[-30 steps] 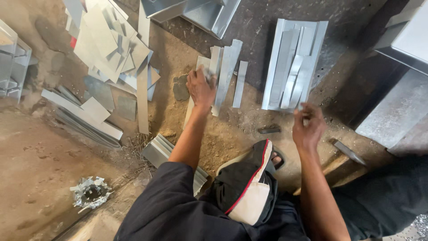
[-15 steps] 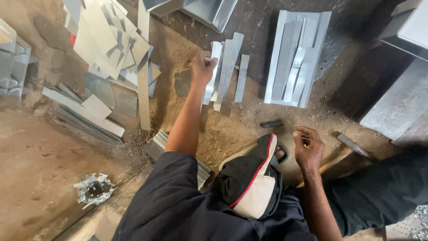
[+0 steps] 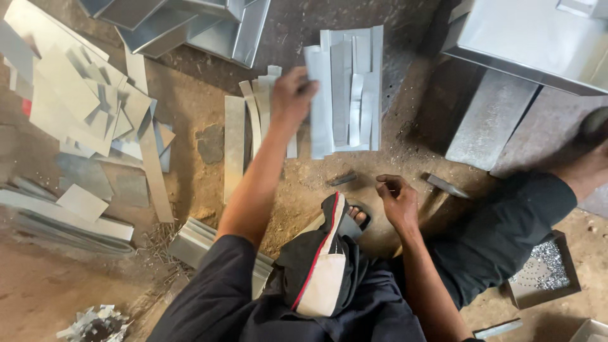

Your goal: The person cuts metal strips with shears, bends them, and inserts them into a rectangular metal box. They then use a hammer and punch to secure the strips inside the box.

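Note:
My left hand (image 3: 292,96) reaches far forward, its fingers closed on the edge of a long grey metal strip (image 3: 315,107). That strip lies at the left side of a stack of flat metal strips (image 3: 358,82) on the dirt floor. Several narrower strips (image 3: 244,136) lie just left of the hand. My right hand (image 3: 397,201) hovers low over the ground near my knee, fingers curled in with nothing visible in them. A small dark chisel (image 3: 342,180) lies to its left and a hammer head (image 3: 445,185) to its right.
Folded sheet-metal channels (image 3: 209,25) lie at the top and a metal box (image 3: 538,38) at the top right. A heap of sheet offcuts (image 3: 82,101) fills the left. A tray of small shiny bits (image 3: 544,269) sits at the lower right. My sandalled foot (image 3: 356,217) rests in front of me.
My left hand has moved right from the narrow strips to the edge of the wide stack. My right hand has dropped toward the ground between the chisel and hammer.

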The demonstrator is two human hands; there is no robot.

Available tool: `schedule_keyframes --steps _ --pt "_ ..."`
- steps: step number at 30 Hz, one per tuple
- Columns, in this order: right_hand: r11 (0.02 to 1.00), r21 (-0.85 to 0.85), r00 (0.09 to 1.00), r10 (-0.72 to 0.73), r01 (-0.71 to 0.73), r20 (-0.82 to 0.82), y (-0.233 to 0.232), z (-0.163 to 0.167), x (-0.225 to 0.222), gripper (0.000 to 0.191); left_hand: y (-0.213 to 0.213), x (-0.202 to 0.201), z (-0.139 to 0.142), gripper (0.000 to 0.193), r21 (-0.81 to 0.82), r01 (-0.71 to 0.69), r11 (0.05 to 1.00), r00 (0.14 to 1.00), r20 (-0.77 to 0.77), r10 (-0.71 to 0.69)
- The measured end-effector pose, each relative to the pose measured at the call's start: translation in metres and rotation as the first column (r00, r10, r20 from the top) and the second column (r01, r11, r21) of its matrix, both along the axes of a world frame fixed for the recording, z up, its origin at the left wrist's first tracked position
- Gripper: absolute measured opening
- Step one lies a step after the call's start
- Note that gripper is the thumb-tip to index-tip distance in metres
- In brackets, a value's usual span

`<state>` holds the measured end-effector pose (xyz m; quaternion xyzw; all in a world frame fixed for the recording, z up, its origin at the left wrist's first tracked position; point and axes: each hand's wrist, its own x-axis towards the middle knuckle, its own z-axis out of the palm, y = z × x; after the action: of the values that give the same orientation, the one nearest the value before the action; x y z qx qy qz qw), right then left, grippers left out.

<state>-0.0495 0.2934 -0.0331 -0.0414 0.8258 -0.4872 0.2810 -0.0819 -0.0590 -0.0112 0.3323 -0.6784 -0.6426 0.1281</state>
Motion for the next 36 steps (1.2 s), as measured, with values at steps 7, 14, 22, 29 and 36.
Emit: schedule_keyframes --steps 7,14,22,29,36 --pt "0.998 0.028 0.998 -0.052 0.051 0.032 0.023 0.003 0.007 0.021 0.045 -0.086 -0.024 0.035 -0.397 0.090 0.913 0.996 0.039 -0.080" --pt "0.993 0.098 0.996 -0.072 0.066 0.053 0.041 0.007 0.008 0.022 0.053 -0.093 -0.016 0.051 -0.565 0.194 0.802 0.957 0.287 -0.030" --pt "0.999 0.046 0.998 -0.032 0.030 0.046 0.033 0.012 0.011 0.022 0.035 -0.052 0.002 0.065 -0.633 0.176 0.754 0.948 0.314 0.042" --pt "0.997 0.076 1.000 -0.014 0.012 0.028 0.033 0.018 0.011 0.023 -0.015 0.085 -0.023 0.059 -0.779 0.098 0.619 0.862 0.378 0.339" --pt "0.994 0.063 0.996 0.089 -0.091 0.024 0.007 0.018 0.006 0.023 -0.027 0.096 -0.037 0.038 -0.669 0.221 0.710 0.767 0.568 0.297"
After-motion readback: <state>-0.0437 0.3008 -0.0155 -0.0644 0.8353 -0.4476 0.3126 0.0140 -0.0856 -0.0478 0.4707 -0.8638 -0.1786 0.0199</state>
